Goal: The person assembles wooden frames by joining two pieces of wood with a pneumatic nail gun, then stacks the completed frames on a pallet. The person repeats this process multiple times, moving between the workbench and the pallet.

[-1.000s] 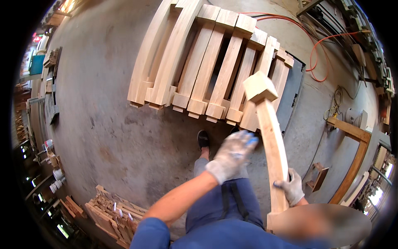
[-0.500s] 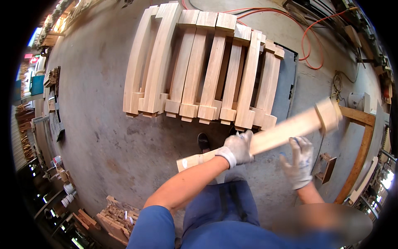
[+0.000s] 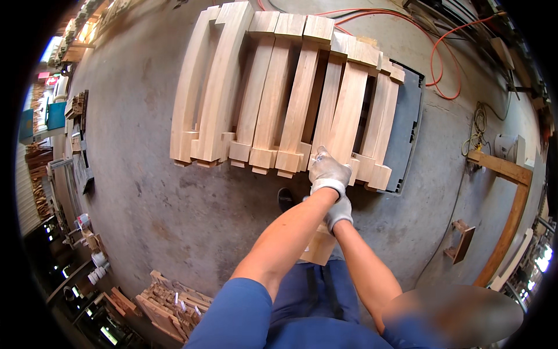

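In gloves, both my hands are at a pale wooden beam (image 3: 347, 104) that points away from me. Its far end, with a crosswise block, lies over the row of similar beams (image 3: 263, 99); its near end reaches back toward my legs. My left hand (image 3: 329, 170) is closed on the beam near the row's front edge. Just behind it, my right hand (image 3: 339, 210) is closed round the beam's nearer part, with most of its fingers hidden by my left wrist. The beams in the row lie side by side, with blocks at their ends.
A dark grey pallet (image 3: 407, 128) shows under the row's right side. An orange hose (image 3: 442, 64) loops across the floor beyond. A wooden frame (image 3: 505, 227) and a white bucket (image 3: 508, 146) stand right. Stacked wood pieces (image 3: 168, 305) sit at lower left.
The beam has swung from slanting right to pointing away, its far end now over the row. My right hand, open and apart before, has come left and closed on it.
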`<state>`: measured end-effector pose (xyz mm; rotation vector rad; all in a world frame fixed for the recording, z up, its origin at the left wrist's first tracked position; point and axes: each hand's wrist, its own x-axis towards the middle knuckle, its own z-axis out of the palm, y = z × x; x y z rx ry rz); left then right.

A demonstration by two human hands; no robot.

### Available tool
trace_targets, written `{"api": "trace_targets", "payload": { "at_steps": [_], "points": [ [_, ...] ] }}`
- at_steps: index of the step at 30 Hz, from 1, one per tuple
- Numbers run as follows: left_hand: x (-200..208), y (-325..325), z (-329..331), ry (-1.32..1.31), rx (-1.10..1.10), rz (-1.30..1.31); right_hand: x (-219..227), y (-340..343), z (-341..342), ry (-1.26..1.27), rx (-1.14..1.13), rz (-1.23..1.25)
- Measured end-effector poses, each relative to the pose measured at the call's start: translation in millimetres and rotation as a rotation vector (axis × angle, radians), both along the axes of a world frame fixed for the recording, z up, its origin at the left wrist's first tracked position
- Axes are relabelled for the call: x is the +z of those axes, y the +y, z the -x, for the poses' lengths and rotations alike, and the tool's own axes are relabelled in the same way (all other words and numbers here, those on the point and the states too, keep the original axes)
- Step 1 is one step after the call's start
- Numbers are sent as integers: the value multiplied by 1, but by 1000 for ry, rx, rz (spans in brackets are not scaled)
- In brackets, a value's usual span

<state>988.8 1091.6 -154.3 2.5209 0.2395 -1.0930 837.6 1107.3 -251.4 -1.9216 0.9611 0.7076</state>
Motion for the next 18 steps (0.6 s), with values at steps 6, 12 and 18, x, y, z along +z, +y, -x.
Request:
{"api": "trace_targets", "payload": {
  "at_steps": [6, 12, 18],
  "points": [
    [-14, -10, -2, 131, 58, 26, -60, 0, 15, -317, -601, -164],
    [-37, 54, 2, -165, -153, 295, 1, -53, -69, 17, -492, 115],
    [-44, 227, 88, 23, 210, 301, -30, -96, -132, -269, -547, -34]
  ]
}}
